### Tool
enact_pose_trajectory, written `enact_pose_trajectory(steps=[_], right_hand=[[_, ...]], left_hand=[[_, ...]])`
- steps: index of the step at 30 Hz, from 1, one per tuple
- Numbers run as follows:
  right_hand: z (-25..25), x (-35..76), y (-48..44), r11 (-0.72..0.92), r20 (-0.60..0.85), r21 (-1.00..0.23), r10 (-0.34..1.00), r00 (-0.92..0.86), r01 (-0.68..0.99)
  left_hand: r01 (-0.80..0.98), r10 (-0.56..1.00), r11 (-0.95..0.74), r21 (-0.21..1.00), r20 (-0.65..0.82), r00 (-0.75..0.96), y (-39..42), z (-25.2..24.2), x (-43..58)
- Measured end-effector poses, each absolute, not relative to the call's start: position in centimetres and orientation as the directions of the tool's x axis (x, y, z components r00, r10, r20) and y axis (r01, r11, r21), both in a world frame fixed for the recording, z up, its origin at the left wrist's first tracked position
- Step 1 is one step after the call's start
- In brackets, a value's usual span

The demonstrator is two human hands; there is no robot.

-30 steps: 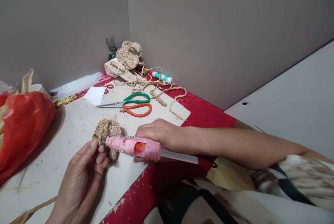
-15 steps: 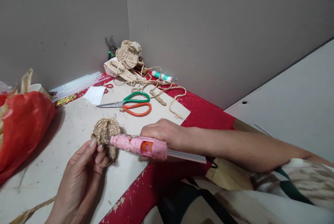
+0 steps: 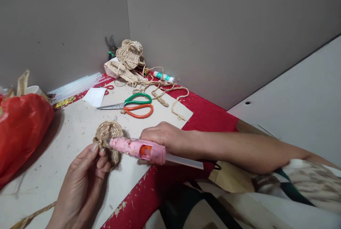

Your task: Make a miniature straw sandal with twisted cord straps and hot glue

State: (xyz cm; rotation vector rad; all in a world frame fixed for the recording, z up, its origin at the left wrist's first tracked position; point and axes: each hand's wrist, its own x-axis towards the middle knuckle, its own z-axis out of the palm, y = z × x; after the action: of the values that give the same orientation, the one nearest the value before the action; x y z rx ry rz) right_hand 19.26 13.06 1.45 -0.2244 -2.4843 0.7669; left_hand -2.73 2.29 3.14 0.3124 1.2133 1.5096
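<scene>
My right hand [image 3: 162, 137] is wrapped round a pink hot glue gun [image 3: 138, 148], a clear glue stick sticking out of its back. The gun's nozzle touches the near edge of a small coiled straw-rope disc [image 3: 108, 134] lying on the pale board [image 3: 66, 140]. My left hand [image 3: 82, 182] pinches that disc's lower left edge between thumb and fingers. A braided straw strand [image 3: 29, 217] trails off from under my left wrist to the bottom left.
Green-and-orange scissors [image 3: 133, 105] lie behind the disc. Further back sit a woven straw piece with loose rope [image 3: 130, 58], a glue tube [image 3: 163, 76], clear glue sticks [image 3: 74, 85] and pliers. A red plastic bag [image 3: 21, 129] bulges at the left. Red cloth [image 3: 207, 115] covers the table.
The glue gun slid slightly right and back left along the disc's edge. My left hand has kept its pinch on the disc.
</scene>
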Motion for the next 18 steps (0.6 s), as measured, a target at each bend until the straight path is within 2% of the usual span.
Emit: enact_pose_trajectory(steps=[11, 18], right_hand=[[2.3, 19.4, 12.6, 0.829, 0.381, -0.557, 0.3, -0.874, 0.041], [2.7, 19.4, 12.0, 0.854, 0.304, -0.507, 0.302, -0.903, 0.115]], left_hand=[[-0.602, 0.855, 0.156, 0.783, -0.412, -0.314, 2.2, 2.8, -2.8], [-0.618, 0.868, 0.151, 0.772, -0.403, -0.291, 2.1, 2.4, -2.8]])
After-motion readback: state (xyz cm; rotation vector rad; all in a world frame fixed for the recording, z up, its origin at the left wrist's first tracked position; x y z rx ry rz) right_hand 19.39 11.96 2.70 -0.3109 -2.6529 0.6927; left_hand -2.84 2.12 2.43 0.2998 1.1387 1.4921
